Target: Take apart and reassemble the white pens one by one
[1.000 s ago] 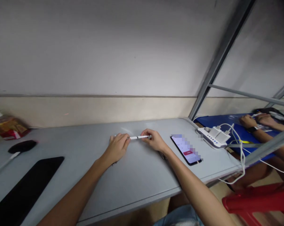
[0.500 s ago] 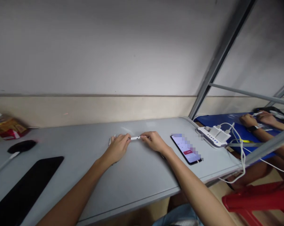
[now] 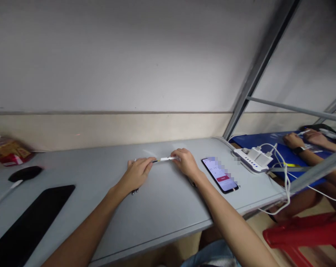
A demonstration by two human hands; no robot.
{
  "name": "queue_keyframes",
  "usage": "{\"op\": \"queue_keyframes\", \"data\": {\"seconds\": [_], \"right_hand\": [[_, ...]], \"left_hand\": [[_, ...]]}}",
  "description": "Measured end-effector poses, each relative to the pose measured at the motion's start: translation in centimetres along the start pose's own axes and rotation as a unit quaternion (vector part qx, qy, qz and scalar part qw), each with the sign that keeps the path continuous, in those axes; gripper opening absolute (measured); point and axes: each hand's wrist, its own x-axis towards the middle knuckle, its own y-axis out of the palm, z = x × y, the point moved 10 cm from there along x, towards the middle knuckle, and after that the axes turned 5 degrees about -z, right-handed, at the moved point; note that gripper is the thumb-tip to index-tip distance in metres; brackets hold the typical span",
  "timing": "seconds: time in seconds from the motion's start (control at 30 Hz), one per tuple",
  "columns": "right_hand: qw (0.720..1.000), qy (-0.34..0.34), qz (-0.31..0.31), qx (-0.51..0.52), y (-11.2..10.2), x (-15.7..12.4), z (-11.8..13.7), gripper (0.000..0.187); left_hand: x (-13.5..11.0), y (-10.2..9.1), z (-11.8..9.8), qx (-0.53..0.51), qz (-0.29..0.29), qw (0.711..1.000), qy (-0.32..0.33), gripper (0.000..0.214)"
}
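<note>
On the grey table [image 3: 162, 207], head view, both hands meet near the middle, close to the far edge. Left hand [image 3: 136, 173]: fingers curled, tips pinching the dark end of a thin white pen [image 3: 165, 159]. Right hand [image 3: 186, 162]: fingers bunched together, pinching the pen's other, white end. Pen runs roughly level between the two hands, just above the tabletop; can't tell if it touches. A dark slim item pokes out under the left wrist, too small to identify.

Smartphone [image 3: 220, 175] lies flat just right of the right hand, screen lit, apart from it. White power strip [image 3: 251, 160] with chargers plugged in sits at the table's right end, white cables [image 3: 285, 181] hanging off the edge. Left side: black pad [image 3: 31, 220] at the near edge, black mouse-like object [image 3: 25, 173] behind it, packaged jar [image 3: 6, 151] by the wall, blurred.

Far right, another person's hands [image 3: 304, 140] rest on a blue surface [image 3: 279, 148]. Red stool [image 3: 304, 233] below.
</note>
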Motion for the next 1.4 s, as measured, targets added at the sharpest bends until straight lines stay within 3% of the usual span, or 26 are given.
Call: {"op": "queue_keyframes", "data": {"seconds": [0.27, 0.67, 0.87, 1.0, 1.13, 1.23, 1.3, 1.4], "right_hand": [[0.998, 0.055, -0.028, -0.026, -1.4, 0.1, -2.8, 0.021], [0.998, -0.029, 0.023, 0.053, 1.4, -0.3, 1.0, 0.015], [0.991, -0.024, 0.010, 0.132, 0.7, -0.1, 1.6, 0.015], [0.979, 0.017, 0.001, 0.201, 0.1, 0.0, 1.3, 0.017], [0.959, 0.101, 0.060, 0.259, 1.8, -0.4, 0.0, 0.034], [0.940, 0.122, 0.084, 0.307, 2.7, -0.4, -0.2, 0.033], [0.932, 0.136, 0.076, 0.328, 2.7, -0.3, -0.5, 0.030], [0.928, 0.153, 0.048, 0.336, 2.2, -0.2, -0.9, 0.027]], "left_hand": [[0.1, 0.0, 0.5, 0.014, 0.002, 1.000, -0.009, 0.031], [-0.3, 0.8, -0.1, 0.011, 0.014, 1.000, -0.010, 0.030], [-0.2, 0.8, -0.3, -0.004, 0.014, 1.000, -0.001, 0.032], [-0.1, 0.5, -0.5, -0.006, 0.000, 1.000, 0.012, 0.030], [0.0, -0.4, -1.0, -0.002, -0.028, 0.999, 0.030, 0.025], [0.2, -1.3, -0.9, -0.005, -0.054, 0.998, 0.025, 0.021], [0.3, -1.8, -0.4, -0.015, -0.067, 0.998, 0.004, 0.022], [0.5, -1.5, 0.6, -0.041, -0.041, 0.998, -0.032, 0.033]]}}
